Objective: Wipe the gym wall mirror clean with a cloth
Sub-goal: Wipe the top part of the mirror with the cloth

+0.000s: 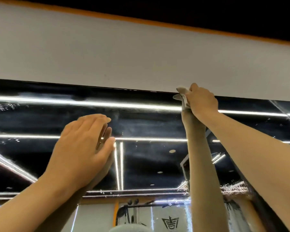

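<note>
Glass of the mirror (149, 124) fills the lower half of the view, running wall-wide from left to right. It reflects a dark ceiling crossed by long bright light strips and a few small round lamps. At the bottom it reflects part of a gym machine and a dark logo on a pale panel. Fine droplets speckle the glass at the far left near the top and again low on the right. Hazy wipe streaks run across the upper band and the middle.

Above the mirror's top edge lies a broad pale grey wall (124, 52), plain and matte. Over that is a black ceiling (208, 9), with a thin orange stripe (141, 20) between the two, slanting down to the right.

The left hand (84, 148) lies flat against the glass left of centre. Its fingers are straight and together and grasp nothing, and its reflection meets it at the fingertips.

The right hand (201, 102) is raised high on the right, at the very top edge of the mirror, where glass meets wall. Its fingers are curled round a small crumpled whitish cloth (182, 96). The cloth is pressed to the glass there and pokes out to the left of the knuckles.
</note>
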Demonstrator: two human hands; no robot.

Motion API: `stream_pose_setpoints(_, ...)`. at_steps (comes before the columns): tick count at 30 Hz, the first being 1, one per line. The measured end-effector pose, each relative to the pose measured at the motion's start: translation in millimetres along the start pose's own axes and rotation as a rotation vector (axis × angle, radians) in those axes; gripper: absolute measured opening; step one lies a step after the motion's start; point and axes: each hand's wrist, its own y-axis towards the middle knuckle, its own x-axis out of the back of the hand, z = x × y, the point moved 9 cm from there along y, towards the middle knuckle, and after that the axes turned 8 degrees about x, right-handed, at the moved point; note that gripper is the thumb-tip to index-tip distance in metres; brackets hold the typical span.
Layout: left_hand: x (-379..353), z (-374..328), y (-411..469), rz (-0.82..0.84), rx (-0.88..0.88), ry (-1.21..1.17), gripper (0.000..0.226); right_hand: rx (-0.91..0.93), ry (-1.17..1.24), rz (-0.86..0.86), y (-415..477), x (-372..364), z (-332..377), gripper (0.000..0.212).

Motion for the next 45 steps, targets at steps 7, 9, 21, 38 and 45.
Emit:
stream_pose_setpoints(7,1.1,0.5,-3.1,0.002,0.012,0.045,0.054,-0.080,0.035,-0.014,0.4,-0.2,-5.9,0.034)
stream_pose_setpoints(9,0.9,-0.7,-3.4,0.008,-0.004,0.048,0.054,-0.106,0.024,-0.016,-0.1,-0.6,-4.8,0.035)
stream_pose_setpoints(21,2.2,-9.2,-8.5,-0.025,-0.061,0.027,0.052,-0.120,-0.021,0.066,-4.5,-0.8,-1.6,0.039)
stream_pose_setpoints(38,2.4,-8.5,-3.8,-0.004,-0.071,0.023,0.041,-0.085,-0.033,0.103,-2.8,-3.6,-5.6,0.032)
stream_pose_setpoints(45,-8.7,-62.0,4.4,0.019,-0.029,-0.009,0.042,-0.034,0.043,0.132,1.9,-1.0,-13.6,0.023)
